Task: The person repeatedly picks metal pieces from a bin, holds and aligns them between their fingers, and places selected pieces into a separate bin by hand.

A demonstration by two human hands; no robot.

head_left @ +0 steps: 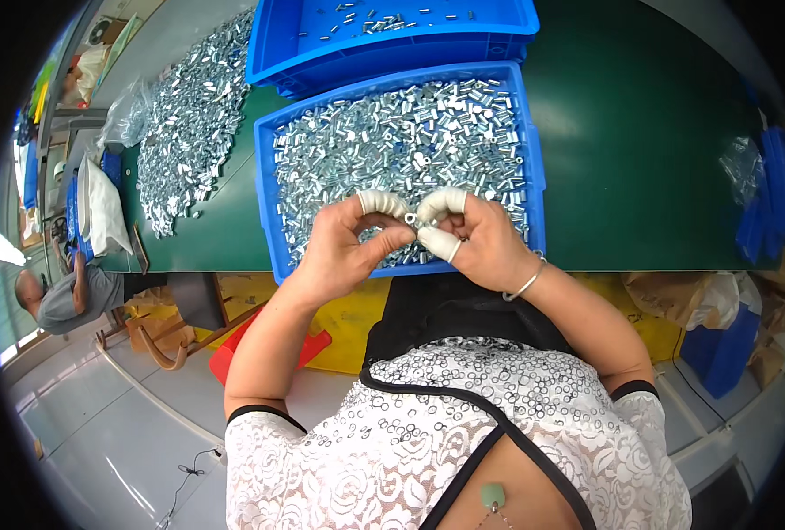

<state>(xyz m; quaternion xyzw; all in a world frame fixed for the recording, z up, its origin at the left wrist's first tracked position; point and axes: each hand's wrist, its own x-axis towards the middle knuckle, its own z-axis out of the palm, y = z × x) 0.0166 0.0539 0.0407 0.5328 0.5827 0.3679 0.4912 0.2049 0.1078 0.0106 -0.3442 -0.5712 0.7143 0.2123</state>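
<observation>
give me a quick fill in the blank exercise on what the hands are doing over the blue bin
1. Both hands pinch one small metal ____ between them.
2. The near bin full of metal parts is ____ in colour.
3. The right hand has a silver ____ at its wrist.
4. A loose pile of parts lies on the ____ table.

Missing words: part; blue; bangle; green

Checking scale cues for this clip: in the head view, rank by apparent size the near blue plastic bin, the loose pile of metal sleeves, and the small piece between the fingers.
1. Near blue plastic bin
2. Loose pile of metal sleeves on the green table; fisheye bending makes this gap unsure
3. Small metal piece between the fingers
</observation>
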